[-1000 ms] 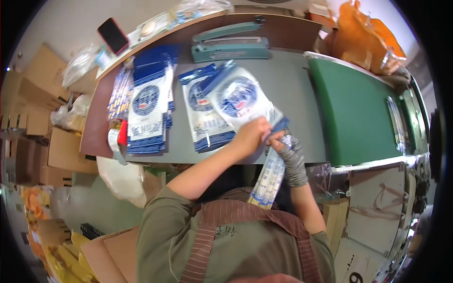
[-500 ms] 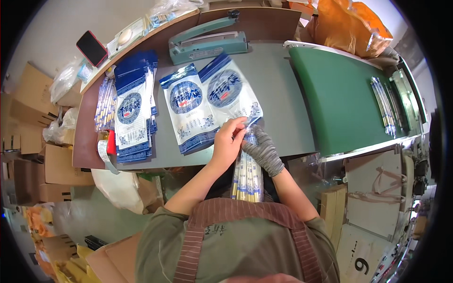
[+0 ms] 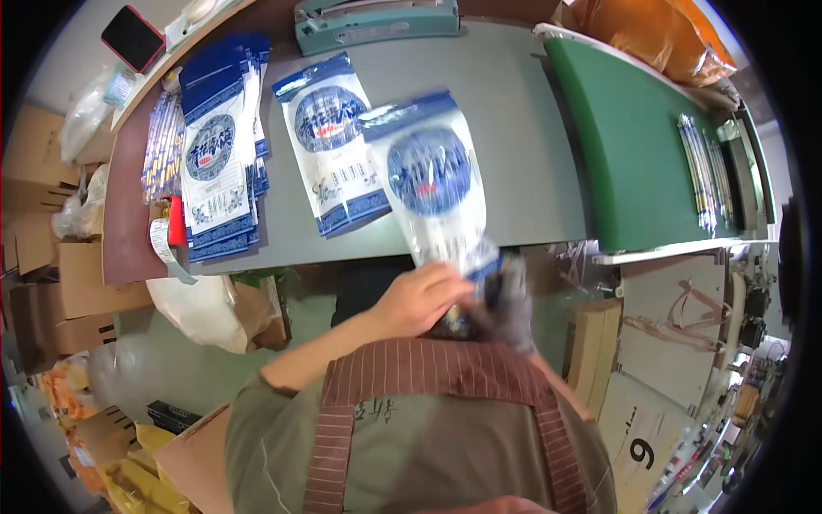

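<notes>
A blue-and-white printed plastic pouch [image 3: 431, 171] hangs over the table's front edge, its lower end drawn close to my apron. My left hand [image 3: 419, 300] is bare and closed, fingers pinching the pouch's near end. My right hand [image 3: 507, 307], in a grey knit glove, is at the right side of that end and smeared by motion, so its grip is unclear. Between my hands a small bit of the clear-wrapped bundle of chopsticks [image 3: 455, 324] shows; most of it is hidden. Another matching pouch [image 3: 332, 141] lies flat just left on the table.
A stack of pouches [image 3: 214, 154] and wrapped chopsticks [image 3: 161, 146] lie at the grey table's [image 3: 527, 146] left. A teal heat sealer [image 3: 377, 24] stands at the back. Rightward is a green conveyor belt [image 3: 621, 137] bearing more chopsticks [image 3: 698, 176]. A red-edged phone [image 3: 133, 38] rests far left.
The pouch and both my hands have come nearer my body. The chopstick bundle, visible below my hands before, is now mostly hidden. The whole view has shifted, with the table higher in it.
</notes>
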A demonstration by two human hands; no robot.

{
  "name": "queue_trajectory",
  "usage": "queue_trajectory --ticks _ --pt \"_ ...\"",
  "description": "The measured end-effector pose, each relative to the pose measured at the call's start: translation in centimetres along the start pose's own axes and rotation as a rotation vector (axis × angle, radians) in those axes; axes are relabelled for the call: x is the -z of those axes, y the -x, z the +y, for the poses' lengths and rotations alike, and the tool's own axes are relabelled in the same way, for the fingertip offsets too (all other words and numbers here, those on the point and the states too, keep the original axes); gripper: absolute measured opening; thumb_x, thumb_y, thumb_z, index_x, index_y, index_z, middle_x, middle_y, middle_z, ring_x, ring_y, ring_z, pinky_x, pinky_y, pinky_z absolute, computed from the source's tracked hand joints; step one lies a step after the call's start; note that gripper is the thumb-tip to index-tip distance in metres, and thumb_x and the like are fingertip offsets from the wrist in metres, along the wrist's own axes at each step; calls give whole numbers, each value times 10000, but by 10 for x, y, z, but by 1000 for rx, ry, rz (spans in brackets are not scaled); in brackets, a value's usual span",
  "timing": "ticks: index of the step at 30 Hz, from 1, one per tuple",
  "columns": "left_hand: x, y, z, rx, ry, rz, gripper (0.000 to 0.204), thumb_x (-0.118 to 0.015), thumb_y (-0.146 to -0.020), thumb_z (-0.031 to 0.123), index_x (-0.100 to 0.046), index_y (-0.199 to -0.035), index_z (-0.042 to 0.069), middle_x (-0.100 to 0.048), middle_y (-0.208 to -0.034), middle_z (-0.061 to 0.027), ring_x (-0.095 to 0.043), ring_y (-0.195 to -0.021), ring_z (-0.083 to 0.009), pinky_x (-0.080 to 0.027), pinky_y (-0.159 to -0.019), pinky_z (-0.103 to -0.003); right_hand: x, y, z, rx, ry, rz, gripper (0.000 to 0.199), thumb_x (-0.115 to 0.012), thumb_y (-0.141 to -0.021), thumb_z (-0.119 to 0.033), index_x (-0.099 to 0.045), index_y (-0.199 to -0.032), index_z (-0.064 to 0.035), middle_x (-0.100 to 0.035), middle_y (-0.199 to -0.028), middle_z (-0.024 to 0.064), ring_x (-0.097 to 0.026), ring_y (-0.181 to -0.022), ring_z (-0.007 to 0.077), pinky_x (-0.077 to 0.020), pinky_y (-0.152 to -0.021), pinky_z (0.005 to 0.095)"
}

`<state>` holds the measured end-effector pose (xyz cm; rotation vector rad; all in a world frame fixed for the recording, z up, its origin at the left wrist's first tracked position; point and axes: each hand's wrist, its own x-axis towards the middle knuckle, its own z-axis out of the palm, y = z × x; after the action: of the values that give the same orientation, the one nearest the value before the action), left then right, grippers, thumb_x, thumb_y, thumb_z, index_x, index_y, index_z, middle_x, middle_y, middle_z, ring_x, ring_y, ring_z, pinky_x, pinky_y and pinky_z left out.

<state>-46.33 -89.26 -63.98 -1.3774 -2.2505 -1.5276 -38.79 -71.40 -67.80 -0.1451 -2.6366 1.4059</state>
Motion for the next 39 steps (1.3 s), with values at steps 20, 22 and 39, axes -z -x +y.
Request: queue_trajectory --ticks 20,22,39 --pt "47 -72 -22 102 -383 389 315 -614 -790 -25 -611 -1096 49 -552 -851 -103 -560 -670 -228 -473 -599 -305 34 -123 -67 681 585 282 440 -634 -747 -20 -615 -1166 -155 -647 -899 117 -608 -776 302 -505 -696 354" --pt "90 -128 7 4 -371 403 240 -612 -808 12 -617 -1044 55 -586 -863 -108 -589 -676 -249 -478 -588 -342 61 -151 -118 628 396 324 321 -636 -778 2 -663 -1073 -122 -636 -746 99 -588 -615 212 -495 -601 298" --pt "178 -178 68 -248 -638 -36 181 -695 -789 205 -671 -795 26 -560 -1112 -104 -471 -1094 -287 -395 -892 -420 142 -206 -210 186 -38 -132 247 -540 -898 -89 -688 -1094 -119 -615 -733 -50 -492 -555 -6 -385 -464 145"
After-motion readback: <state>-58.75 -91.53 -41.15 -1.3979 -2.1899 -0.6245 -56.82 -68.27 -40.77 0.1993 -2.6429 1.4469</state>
